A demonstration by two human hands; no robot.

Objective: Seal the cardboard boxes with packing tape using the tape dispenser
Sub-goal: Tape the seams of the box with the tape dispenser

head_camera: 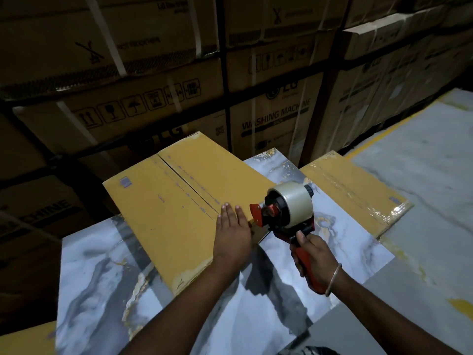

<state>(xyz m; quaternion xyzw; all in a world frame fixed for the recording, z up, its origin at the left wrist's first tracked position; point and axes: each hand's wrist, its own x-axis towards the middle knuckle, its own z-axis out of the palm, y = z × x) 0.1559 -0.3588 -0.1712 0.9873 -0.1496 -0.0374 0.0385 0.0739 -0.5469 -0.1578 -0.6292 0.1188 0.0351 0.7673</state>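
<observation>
Right hand grips tape dispenser pointing left at box; left hand flat.

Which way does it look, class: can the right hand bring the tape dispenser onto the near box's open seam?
Probably yes: the right hand holds the tape dispenser beside the seam, though the left hand lies flat near its end.
</observation>
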